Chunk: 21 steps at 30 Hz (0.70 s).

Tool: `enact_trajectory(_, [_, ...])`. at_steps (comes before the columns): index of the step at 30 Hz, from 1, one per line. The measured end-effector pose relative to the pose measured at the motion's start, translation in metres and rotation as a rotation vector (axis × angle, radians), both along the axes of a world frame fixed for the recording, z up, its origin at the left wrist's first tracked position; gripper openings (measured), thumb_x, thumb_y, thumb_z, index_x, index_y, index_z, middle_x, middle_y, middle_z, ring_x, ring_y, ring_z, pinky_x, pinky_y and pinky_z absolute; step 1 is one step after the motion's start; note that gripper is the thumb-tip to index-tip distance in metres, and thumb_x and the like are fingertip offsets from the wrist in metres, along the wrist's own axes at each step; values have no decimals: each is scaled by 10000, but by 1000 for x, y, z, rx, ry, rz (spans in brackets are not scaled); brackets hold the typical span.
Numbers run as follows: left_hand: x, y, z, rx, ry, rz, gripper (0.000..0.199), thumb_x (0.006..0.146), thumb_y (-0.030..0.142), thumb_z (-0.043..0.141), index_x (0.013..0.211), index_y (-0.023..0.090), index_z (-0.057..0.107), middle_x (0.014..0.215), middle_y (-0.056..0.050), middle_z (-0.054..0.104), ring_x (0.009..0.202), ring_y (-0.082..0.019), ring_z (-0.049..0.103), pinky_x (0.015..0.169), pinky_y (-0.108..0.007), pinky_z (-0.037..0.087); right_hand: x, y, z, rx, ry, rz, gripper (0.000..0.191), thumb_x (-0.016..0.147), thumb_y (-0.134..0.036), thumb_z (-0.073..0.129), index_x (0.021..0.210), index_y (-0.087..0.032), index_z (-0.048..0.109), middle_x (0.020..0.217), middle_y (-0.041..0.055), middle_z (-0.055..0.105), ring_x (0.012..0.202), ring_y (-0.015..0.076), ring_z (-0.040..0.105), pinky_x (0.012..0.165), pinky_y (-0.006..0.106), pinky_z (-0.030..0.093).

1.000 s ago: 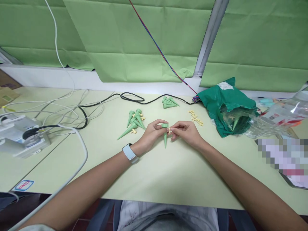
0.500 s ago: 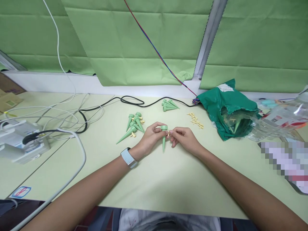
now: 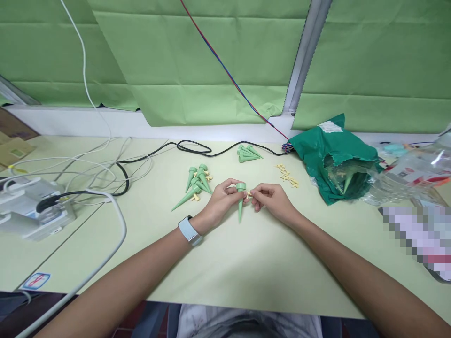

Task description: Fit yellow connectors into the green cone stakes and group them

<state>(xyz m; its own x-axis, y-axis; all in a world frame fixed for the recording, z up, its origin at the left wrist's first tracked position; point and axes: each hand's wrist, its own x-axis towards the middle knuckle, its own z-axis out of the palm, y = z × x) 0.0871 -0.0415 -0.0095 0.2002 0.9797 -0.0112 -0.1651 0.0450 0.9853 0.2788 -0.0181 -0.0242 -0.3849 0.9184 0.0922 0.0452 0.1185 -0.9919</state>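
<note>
My left hand (image 3: 225,196) is closed around a green plastic watering spike (image 3: 240,206), held upright with its point down. My right hand (image 3: 268,199) pinches a small yellow valve (image 3: 248,194) at the right side of the spike, just under its cap. Whether the valve sits in the spike's side hole is too small to tell. Left of my hands lies a pile of green spikes (image 3: 201,177), some with yellow valves (image 3: 196,197) attached. Farther back is a second group of green spikes (image 3: 249,154). Loose yellow valves (image 3: 289,177) lie to the right of it.
A torn green plastic bag (image 3: 313,150) with a spike inside stands at right, beside a clear plastic bottle (image 3: 416,169). White power strips (image 3: 31,206) and tangled cables lie at left. A black cable (image 3: 225,152) runs along the back of the table (image 3: 268,267).
My right hand has shifted its fingers slightly to the right, so more of the yellow valve shows. My left hand keeps its hold on the spike.
</note>
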Motion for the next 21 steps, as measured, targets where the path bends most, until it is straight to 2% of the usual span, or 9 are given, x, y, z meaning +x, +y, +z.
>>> enact_trajectory(2, [0, 0, 0, -1, 8, 3, 286, 804, 250, 778, 1030, 192, 612, 743, -12, 673, 777, -181, 673, 815, -343, 483, -1, 1, 0, -6, 61, -3, 357, 761, -491, 819, 880, -174, 702, 762, 29, 703, 603, 142, 642, 585, 278, 536])
enact_trajectory(4, [0, 0, 0, 1, 4, 1, 288, 805, 257, 779, 1029, 192, 611, 747, -13, 675, 789, -185, 679, 823, -344, 485, -1, 1, -1, -8, 77, -12, 381, 750, -477, 830, 959, -185, 700, 795, 20, 701, 586, 131, 627, 554, 267, 523])
enact_trajectory(8, [0, 0, 0, 14, 5, 5, 309, 786, 262, 797, 1023, 191, 612, 746, -4, 667, 786, -179, 678, 804, -329, 484, 0, 0, 0, -3, 5, 3, 383, 875, -552, 684, 840, -171, 698, 741, 26, 682, 542, 115, 590, 537, 258, 506])
enact_trajectory(10, [1, 0, 0, 11, 17, 10, 315, 782, 261, 799, 1024, 192, 611, 738, -1, 663, 780, -180, 678, 799, -330, 484, 0, -1, 0, 7, 0, 9, 374, 863, -539, 703, 806, -170, 685, 731, 26, 680, 559, 119, 601, 558, 258, 514])
enact_trajectory(14, [1, 1, -2, 13, 13, 18, 309, 794, 264, 788, 1034, 195, 606, 750, -10, 678, 782, -181, 678, 807, -336, 487, -2, -2, -1, 39, 50, -26, 344, 769, -460, 816, 936, -200, 666, 804, 8, 693, 586, 128, 632, 571, 260, 520])
enact_trajectory(17, [0, 2, -2, 29, 1, 32, 302, 786, 270, 799, 1011, 191, 612, 756, -9, 678, 774, -174, 676, 798, -327, 483, -3, -3, -1, 12, 56, -33, 388, 808, -521, 764, 1013, -202, 683, 825, 18, 695, 565, 131, 625, 552, 272, 533])
enact_trajectory(21, [0, 1, -2, 22, -6, 25, 325, 773, 272, 813, 1016, 192, 614, 751, -2, 670, 773, -177, 679, 805, -335, 485, -3, -3, 0, 14, -18, -9, 417, 902, -563, 637, 801, -165, 711, 723, 46, 684, 575, 139, 614, 574, 278, 537])
